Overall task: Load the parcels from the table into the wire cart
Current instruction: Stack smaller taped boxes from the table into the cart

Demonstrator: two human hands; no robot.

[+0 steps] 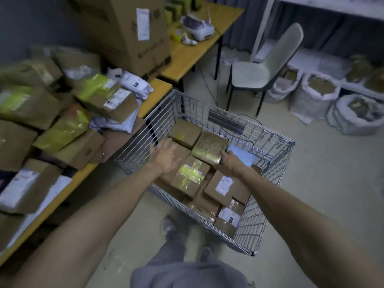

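The wire cart (256, 222), a silver mesh basket, stands on the floor at my 12 o'clock, its left side just beside the table (159, 93). The yellow-topped table runs from 8 to 11 o'clock and carries a loose heap of brown parcels (112, 100), several bound in yellow-green tape, some tilted on others. Inside the cart, boxes lie flat and packed close. A plain box (185, 132) sits at 11 o'clock. A glossy taped parcel (208, 148) is at 12, my right hand (228, 161) gripping its near corner. A cross-taped box (190, 175) is at centre, and a white-labelled box (224, 186) at 4.
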